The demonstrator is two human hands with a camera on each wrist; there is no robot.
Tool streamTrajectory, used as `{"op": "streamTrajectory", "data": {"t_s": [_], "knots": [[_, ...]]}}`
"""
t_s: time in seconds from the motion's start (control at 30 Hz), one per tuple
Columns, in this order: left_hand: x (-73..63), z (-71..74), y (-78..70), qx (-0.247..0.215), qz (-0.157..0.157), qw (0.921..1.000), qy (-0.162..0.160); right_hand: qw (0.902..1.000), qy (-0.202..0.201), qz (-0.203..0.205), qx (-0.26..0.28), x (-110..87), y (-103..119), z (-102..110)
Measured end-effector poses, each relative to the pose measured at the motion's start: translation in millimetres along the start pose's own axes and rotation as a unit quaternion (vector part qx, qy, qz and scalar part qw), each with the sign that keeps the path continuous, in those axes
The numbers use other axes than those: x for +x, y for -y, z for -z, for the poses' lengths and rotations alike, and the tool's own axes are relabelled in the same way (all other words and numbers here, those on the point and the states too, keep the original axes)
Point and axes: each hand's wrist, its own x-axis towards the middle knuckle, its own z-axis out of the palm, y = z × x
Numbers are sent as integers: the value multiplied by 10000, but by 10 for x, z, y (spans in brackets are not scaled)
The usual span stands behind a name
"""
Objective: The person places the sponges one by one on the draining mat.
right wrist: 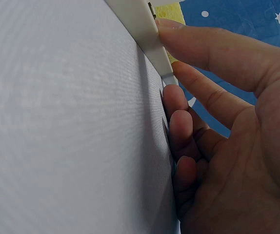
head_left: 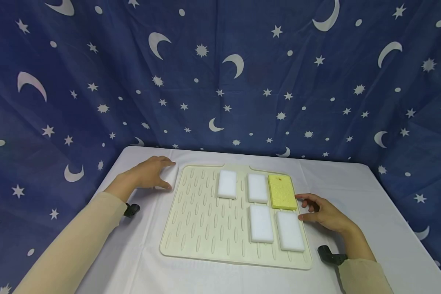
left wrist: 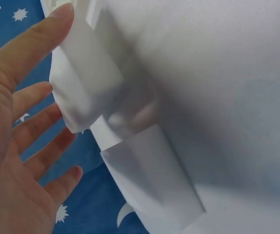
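A cream dish drying mat (head_left: pixel 206 228) with raised oval ribs lies on the table. Several white sponges (head_left: pixel 227 184) and one yellow sponge (head_left: pixel 282 192) rest on its middle and right side. Left of the mat, my left hand (head_left: pixel 147 173) spans a white sponge (head_left: pixel 170 174), thumb and fingers apart at its ends; whether they touch it is unclear. In the left wrist view a second white block (left wrist: pixel 154 175) lies below the nearer one (left wrist: pixel 89 73). My right hand (head_left: pixel 325 212) touches the mat's right edge with thumb and index finger, its other fingers loosely bent.
A white cloth (head_left: pixel 191 277) covers the table. Behind it hangs a dark blue curtain (head_left: pixel 250 130) with moons and stars. Black devices sit at the left wrist (head_left: pixel 132 210) and right wrist (head_left: pixel 330 255), close above the cloth.
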Motion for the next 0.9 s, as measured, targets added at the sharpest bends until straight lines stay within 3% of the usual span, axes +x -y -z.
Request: {"op": "streamTrajectory", "data": {"t_s": [0.23,0.57,0.9], "knots": [[-64,55,-96,91,56,9999,-69,10000,40,-6,48,-7,-9,-9],[-161,79,-380,499,-344,9975,-362,10000,27,-20,3,6,-31,-12],[-247,26,-712,541,-694,9945,-569,10000,10,20,-82,7,-8,-4]]}}
